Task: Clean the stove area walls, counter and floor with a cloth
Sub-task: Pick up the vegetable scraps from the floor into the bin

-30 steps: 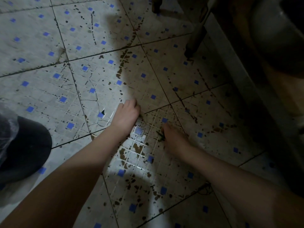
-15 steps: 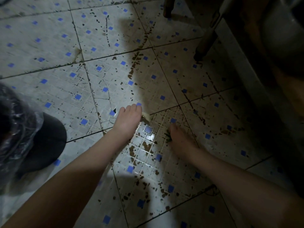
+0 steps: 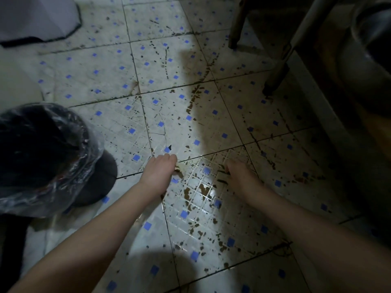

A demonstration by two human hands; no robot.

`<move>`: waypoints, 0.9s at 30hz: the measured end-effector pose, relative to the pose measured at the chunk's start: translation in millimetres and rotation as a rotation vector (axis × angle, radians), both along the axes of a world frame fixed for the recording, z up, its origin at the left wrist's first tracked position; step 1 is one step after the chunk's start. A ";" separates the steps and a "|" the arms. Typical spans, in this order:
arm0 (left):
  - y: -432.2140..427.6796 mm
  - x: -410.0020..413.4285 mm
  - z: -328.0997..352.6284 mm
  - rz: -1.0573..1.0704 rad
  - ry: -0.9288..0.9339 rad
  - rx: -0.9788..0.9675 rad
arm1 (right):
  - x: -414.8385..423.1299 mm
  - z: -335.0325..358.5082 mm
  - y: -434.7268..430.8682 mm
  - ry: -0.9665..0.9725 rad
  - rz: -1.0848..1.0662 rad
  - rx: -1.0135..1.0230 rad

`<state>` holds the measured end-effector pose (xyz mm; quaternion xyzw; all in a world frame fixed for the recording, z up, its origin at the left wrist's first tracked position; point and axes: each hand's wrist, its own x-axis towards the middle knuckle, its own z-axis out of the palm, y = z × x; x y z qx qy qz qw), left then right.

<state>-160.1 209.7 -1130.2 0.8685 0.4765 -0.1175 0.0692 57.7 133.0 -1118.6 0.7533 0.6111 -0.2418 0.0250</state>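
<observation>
The tiled floor (image 3: 169,66) is white with blue squares and spattered with brown grime, thickest on a wet, lit patch (image 3: 201,189) between my hands. My left hand (image 3: 159,171) is down on the floor with curled fingers, and a small tan scrap (image 3: 179,167) sticks out at its fingertips. My right hand (image 3: 241,176) presses on the floor a little to the right, fingers curled over a dark greenish pad (image 3: 222,176) that is mostly hidden beneath it. What either item is made of is unclear in the dim light.
A dark shoe in a clear plastic cover (image 3: 42,155) stands at the left. Two furniture legs (image 3: 275,81) (image 3: 234,37) stand on the floor at the back right. A dark base wall (image 3: 321,127) and a large metal pot (image 3: 374,56) fill the right side. A white object (image 3: 38,17) sits top left.
The view has tilted and pulled back, so both hands sit lower in the frame. My left hand's fingers have curled tighter on the same spot; my right hand stays on the dark pad.
</observation>
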 end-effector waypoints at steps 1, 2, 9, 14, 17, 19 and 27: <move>-1.5 -3.2 4.2 0.004 -0.006 0.005 | -2.7 3.0 0.3 0.042 -0.034 0.014; -3.2 -6.7 8.2 0.010 -0.014 0.010 | -4.9 5.6 0.1 0.103 -0.086 0.040; -11.5 -37.0 23.0 0.044 -0.093 0.047 | -4.4 5.1 -2.2 0.271 -0.189 0.120; -20.5 -47.9 18.8 0.048 -0.100 0.031 | -9.1 -11.3 -11.4 0.249 -0.057 -0.038; -23.2 -49.8 10.4 0.040 -0.058 0.016 | -9.5 -17.0 -13.3 0.259 -0.014 -0.020; -24.5 -50.0 4.2 0.037 -0.042 0.016 | -8.4 -20.8 -15.3 0.264 -0.018 0.001; -26.6 -45.3 -14.1 0.017 -0.027 0.011 | 5.5 -36.0 -32.4 0.220 -0.117 -0.032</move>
